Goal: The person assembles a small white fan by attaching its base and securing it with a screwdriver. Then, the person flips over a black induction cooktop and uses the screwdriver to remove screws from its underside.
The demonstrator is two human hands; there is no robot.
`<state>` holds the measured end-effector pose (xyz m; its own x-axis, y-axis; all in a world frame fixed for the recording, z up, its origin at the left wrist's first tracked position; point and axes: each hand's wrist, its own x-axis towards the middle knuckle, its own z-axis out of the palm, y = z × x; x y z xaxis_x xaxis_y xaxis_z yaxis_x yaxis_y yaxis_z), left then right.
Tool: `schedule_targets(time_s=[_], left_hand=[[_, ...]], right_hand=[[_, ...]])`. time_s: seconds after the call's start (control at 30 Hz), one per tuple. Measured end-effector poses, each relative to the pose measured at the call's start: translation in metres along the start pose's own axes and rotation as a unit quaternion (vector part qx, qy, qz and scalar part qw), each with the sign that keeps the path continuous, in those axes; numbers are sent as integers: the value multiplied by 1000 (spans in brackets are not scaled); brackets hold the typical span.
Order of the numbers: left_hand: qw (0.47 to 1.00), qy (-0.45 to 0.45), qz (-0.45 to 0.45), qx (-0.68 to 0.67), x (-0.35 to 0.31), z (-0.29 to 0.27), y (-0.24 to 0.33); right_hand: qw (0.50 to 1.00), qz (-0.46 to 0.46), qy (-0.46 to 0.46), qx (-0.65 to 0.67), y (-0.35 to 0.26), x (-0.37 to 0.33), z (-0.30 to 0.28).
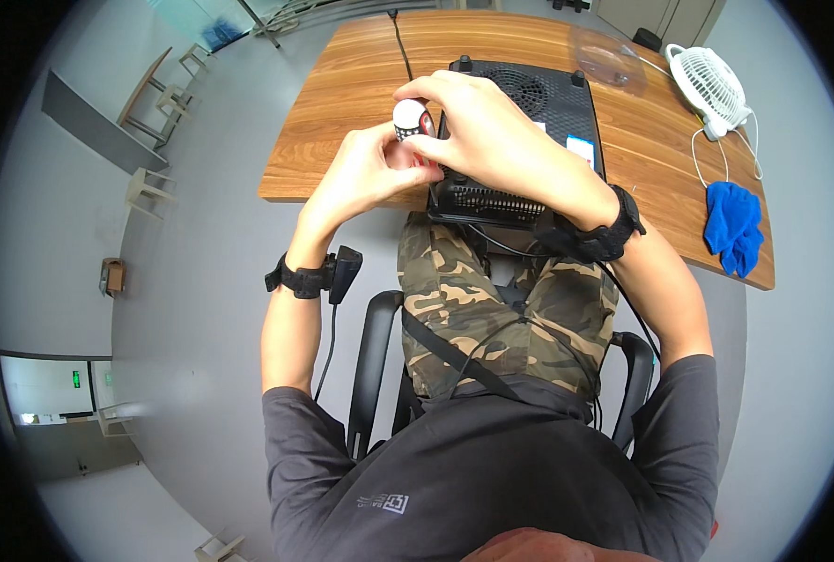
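Both my hands are closed around a small bottle-like container [410, 114] with a white rounded end and a black, red and white patterned side. My right hand [478, 117] reaches over from the right, its thumb and fingers on the patterned part and the white end. Just below, my left hand [365, 169] wraps round the lower part, most of which the fingers hide. Right under my hands a black appliance [576, 108] lies at the table's near edge, with a round fan grille and a slotted vent on it.
The wooden table [342, 84] carries a white fan [707, 84] with its cord, a blue cloth [733, 225] and a clear plastic cover [609, 61] on the right. A black cable [401, 42] runs across its far side. My chair's armrest [375, 365] stands beside my legs.
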<state>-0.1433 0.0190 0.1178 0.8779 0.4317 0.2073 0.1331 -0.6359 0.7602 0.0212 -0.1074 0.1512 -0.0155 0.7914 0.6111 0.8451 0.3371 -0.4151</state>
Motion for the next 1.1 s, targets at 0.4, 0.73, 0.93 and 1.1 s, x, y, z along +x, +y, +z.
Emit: schedule_targets(time_s=[0.4,0.73,0.93,1.1], left_hand=[[997,28,-35,63,3,7,6],[999,-21,-27,-2,0,-5,1],[996,74,21,49,3,4,-7],[992,44,-16,119,3,6,11]], right_hand=[[999,28,4,-25,-7,-2,2],[998,35,-39,16,-5,-7,2],[993,15,-3,-117,-9,-6,2],[995,18,14,-95,-3,-4,5]])
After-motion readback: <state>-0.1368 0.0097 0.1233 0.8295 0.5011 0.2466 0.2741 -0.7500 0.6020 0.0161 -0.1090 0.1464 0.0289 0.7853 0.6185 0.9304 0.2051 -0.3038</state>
